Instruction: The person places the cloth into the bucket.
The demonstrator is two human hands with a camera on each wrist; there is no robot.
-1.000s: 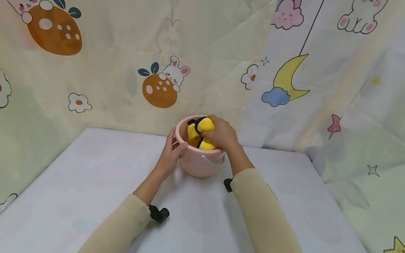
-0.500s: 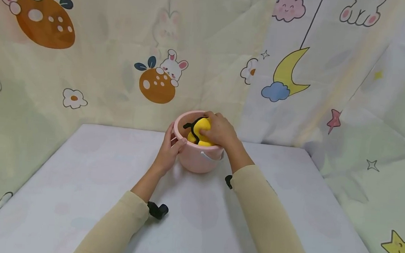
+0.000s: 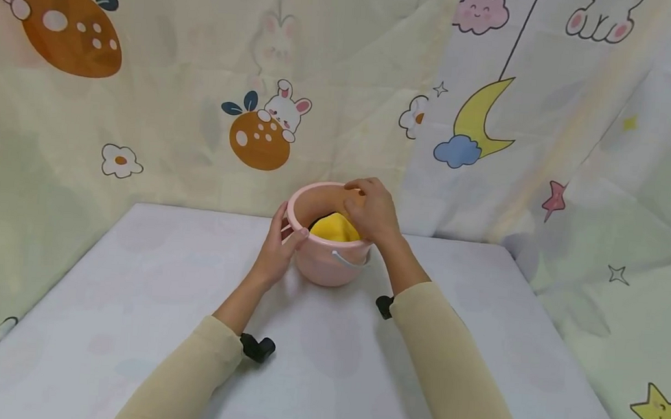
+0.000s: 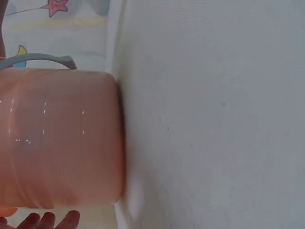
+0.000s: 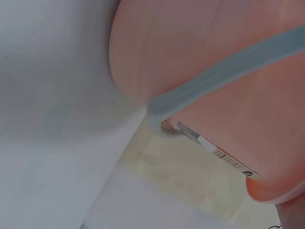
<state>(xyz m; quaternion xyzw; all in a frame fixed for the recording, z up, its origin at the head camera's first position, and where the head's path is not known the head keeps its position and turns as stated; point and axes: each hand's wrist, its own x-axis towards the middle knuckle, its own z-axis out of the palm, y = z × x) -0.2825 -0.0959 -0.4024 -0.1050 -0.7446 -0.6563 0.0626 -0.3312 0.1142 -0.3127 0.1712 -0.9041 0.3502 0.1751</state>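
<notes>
A pink bucket (image 3: 327, 266) stands upright on the table, its grey handle (image 5: 224, 74) hanging down the side. Inside it lies a soft yellow thing with black trim (image 3: 335, 229); its lower part is hidden by the bucket wall, and its kind cannot be told. My left hand (image 3: 274, 251) holds the bucket's left side, thumb near the rim, fingers (image 4: 66, 220) round the far side. Over the right part of the rim is my right hand (image 3: 375, 211), its fingers loosely bent above the opening and apart from the yellow thing.
The white table (image 3: 324, 377) reaches to a cloth backdrop (image 3: 191, 95) printed with rabbits, flowers and a moon, close behind the bucket. Small black cameras (image 3: 258, 348) sit at both wrists. A label (image 5: 224, 157) shows on the bucket's outside.
The yellow thing has gone down into the bucket, and my right hand has let go of it and risen slightly. My left hand stays on the bucket. The head view has tilted a little downward.
</notes>
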